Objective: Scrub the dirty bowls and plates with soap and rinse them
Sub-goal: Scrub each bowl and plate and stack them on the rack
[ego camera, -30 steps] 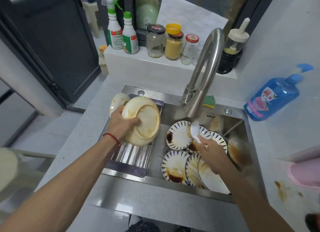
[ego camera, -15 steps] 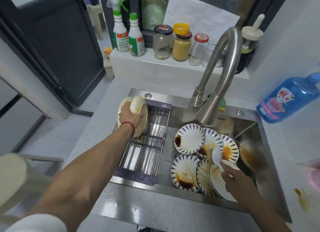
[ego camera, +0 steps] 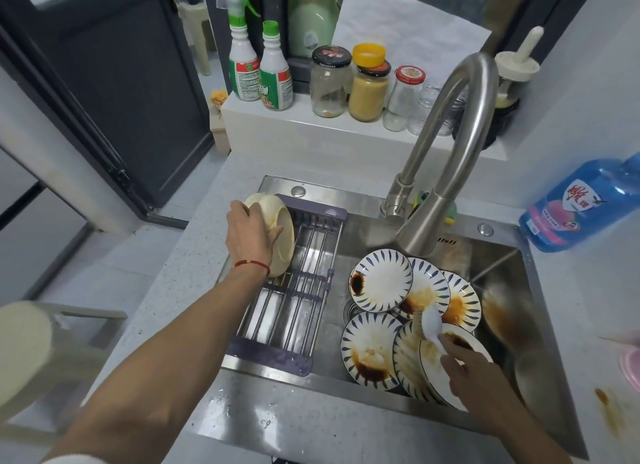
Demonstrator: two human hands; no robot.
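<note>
My left hand (ego camera: 250,235) grips a cream bowl (ego camera: 282,242) stained orange-brown, held on edge at the left end of the drying rack (ego camera: 294,297), against a second cream bowl (ego camera: 258,199) behind it. My right hand (ego camera: 474,370) holds a white brush (ego camera: 431,325) by its handle, its head over the stained plates. Several blue-striped plates (ego camera: 381,280) smeared with brown sauce lie overlapping in the steel sink (ego camera: 498,266). A blue dish soap bottle (ego camera: 581,207) stands on the counter at the right.
The curved faucet (ego camera: 446,159) arches over the plates, with a green-yellow sponge (ego camera: 450,214) behind its base. Spray bottles (ego camera: 258,65) and jars (ego camera: 346,83) line the ledge behind. Sauce spots mark the counter at the right (ego camera: 606,404).
My left hand carried the cream bowl leftward and stood it on edge at the rack's left end. My right hand drew back with the brush toward the nearest plates.
</note>
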